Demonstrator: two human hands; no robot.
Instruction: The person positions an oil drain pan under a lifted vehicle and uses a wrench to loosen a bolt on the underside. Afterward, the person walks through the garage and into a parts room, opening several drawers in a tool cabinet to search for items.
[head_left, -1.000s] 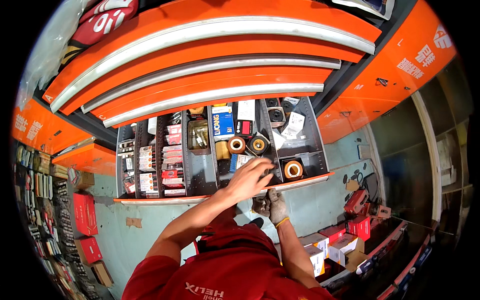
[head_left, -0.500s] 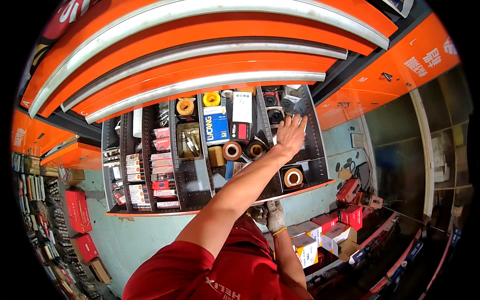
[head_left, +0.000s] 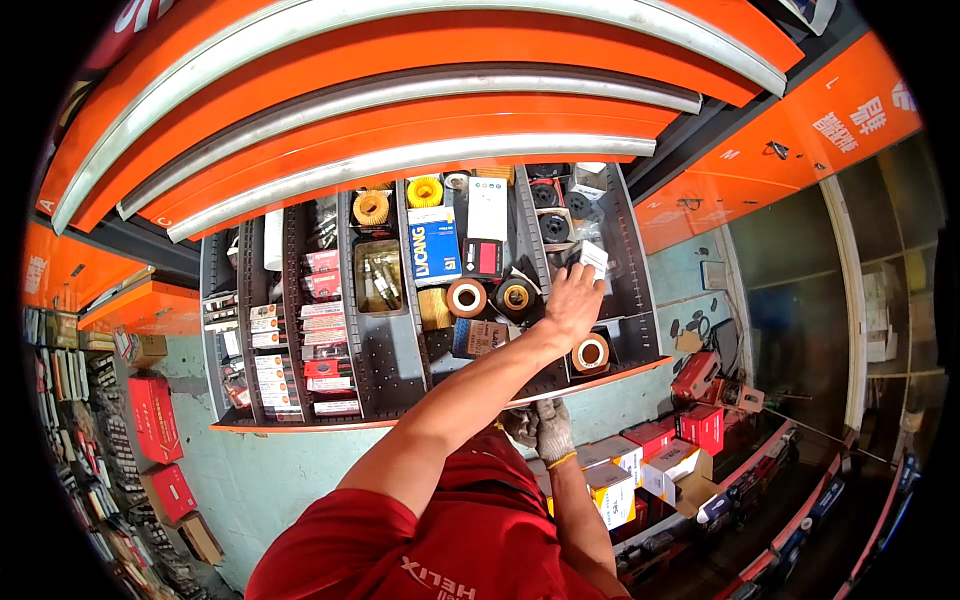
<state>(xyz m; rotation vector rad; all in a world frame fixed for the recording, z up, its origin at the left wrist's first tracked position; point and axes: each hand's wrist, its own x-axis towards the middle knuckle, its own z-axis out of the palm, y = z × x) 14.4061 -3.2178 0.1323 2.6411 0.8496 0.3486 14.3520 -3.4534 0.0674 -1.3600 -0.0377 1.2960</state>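
My left hand (head_left: pixel 574 301), bare, reaches into the right part of an open drawer (head_left: pixel 400 395). Its fingers are closed on a small white box (head_left: pixel 591 260), which sits tilted at the fingertips. Just beyond it lie black round filter-like parts (head_left: pixel 553 228) in open boxes. Nearer than the hand, a brown ring-shaped filter (head_left: pixel 590 353) stands in a box by the drawer's front edge. Below that edge, close to my body, is my right hand (head_left: pixel 553 432) in a grey knitted glove. It is closed round a dark, crumpled thing (head_left: pixel 521 424) that looks like another glove.
Dividers split the drawer; other rows hold yellow filters (head_left: pixel 425 192), a blue-and-white box (head_left: pixel 433 247), a metal tin (head_left: pixel 378 278) and small red-and-white boxes (head_left: pixel 325 340). Orange drawer fronts (head_left: pixel 420 125) overhang the back. Cartons (head_left: pixel 610 480) stand at lower right, red boxes (head_left: pixel 155 420) at left.
My left hand has drawn back slightly toward me, and the small white box now shows in its fingers. A blue-and-brown box beside my forearm is more exposed. My right hand stays about the same.
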